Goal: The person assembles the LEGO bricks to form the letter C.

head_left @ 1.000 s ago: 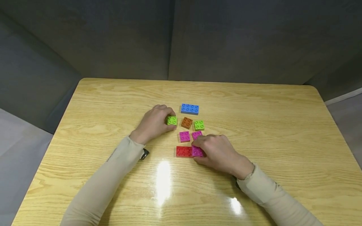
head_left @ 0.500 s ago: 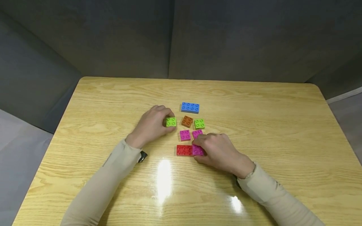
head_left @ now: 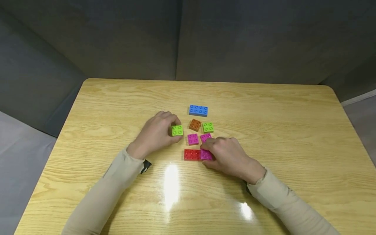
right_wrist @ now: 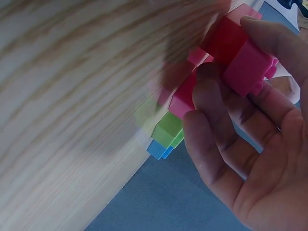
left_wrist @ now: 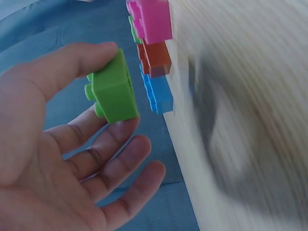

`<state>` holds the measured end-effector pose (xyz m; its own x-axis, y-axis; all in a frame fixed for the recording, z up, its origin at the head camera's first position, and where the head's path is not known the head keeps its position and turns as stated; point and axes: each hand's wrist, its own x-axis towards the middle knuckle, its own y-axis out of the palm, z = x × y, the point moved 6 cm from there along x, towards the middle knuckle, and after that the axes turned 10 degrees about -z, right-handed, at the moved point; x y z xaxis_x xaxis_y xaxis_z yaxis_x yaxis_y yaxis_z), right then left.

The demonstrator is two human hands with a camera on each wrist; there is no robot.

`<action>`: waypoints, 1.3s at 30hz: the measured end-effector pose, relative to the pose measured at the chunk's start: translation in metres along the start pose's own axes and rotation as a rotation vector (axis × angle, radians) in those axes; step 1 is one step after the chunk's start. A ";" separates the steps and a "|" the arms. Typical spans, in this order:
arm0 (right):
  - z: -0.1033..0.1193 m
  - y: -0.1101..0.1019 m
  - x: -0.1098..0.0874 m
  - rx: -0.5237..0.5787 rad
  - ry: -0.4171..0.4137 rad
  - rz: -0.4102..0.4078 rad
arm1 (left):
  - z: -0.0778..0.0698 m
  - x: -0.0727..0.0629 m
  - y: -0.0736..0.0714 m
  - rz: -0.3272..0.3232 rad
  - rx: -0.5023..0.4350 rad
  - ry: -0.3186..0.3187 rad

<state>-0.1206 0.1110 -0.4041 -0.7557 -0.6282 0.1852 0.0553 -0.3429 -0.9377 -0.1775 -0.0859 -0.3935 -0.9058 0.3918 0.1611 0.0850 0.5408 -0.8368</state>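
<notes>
My left hand [head_left: 155,132] pinches a light green 2x2 toy brick [head_left: 177,130] between thumb and fingertips. In the left wrist view that green brick [left_wrist: 113,91] is off the tabletop, studs facing the palm side, with the other fingers spread below. On the right, my right hand [head_left: 232,158] grips a magenta brick [head_left: 206,154] at the right end of a red brick [head_left: 192,155]. The right wrist view has this magenta brick [right_wrist: 248,68] sitting on the red brick [right_wrist: 227,38]. Just beyond the right fingers lies another magenta brick [head_left: 206,137], partly covered by them.
Between the hands lies a loose magenta brick [head_left: 193,139]. Behind it are an orange-brown brick [head_left: 195,125] and a second light green brick [head_left: 208,127]. Farthest back is a long blue brick [head_left: 198,110]. The wooden table [head_left: 279,124] ends at grey partitions [head_left: 249,42].
My left hand has drawn the green brick slightly back toward me and left, away from the orange-brown brick. The right hand keeps its grip in place; the whole view has shifted slightly.
</notes>
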 end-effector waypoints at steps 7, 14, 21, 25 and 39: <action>0.000 0.001 0.000 0.003 -0.003 0.005 | -0.008 -0.006 0.000 0.011 -0.011 0.026; 0.000 0.000 0.000 0.005 -0.007 -0.005 | -0.012 -0.011 -0.001 0.013 -0.006 0.039; 0.000 0.000 0.000 -0.002 -0.006 0.008 | -0.016 -0.017 0.003 0.054 -0.008 0.036; 0.000 0.001 0.000 -0.003 -0.001 0.014 | -0.020 -0.020 0.005 0.077 -0.003 0.053; -0.001 0.001 0.000 0.006 0.002 0.012 | -0.029 -0.028 0.014 0.115 0.002 0.113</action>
<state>-0.1214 0.1118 -0.4052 -0.7564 -0.6308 0.1733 0.0683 -0.3396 -0.9381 -0.1390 -0.0677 -0.3948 -0.8377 0.5323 0.1220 0.1846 0.4862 -0.8541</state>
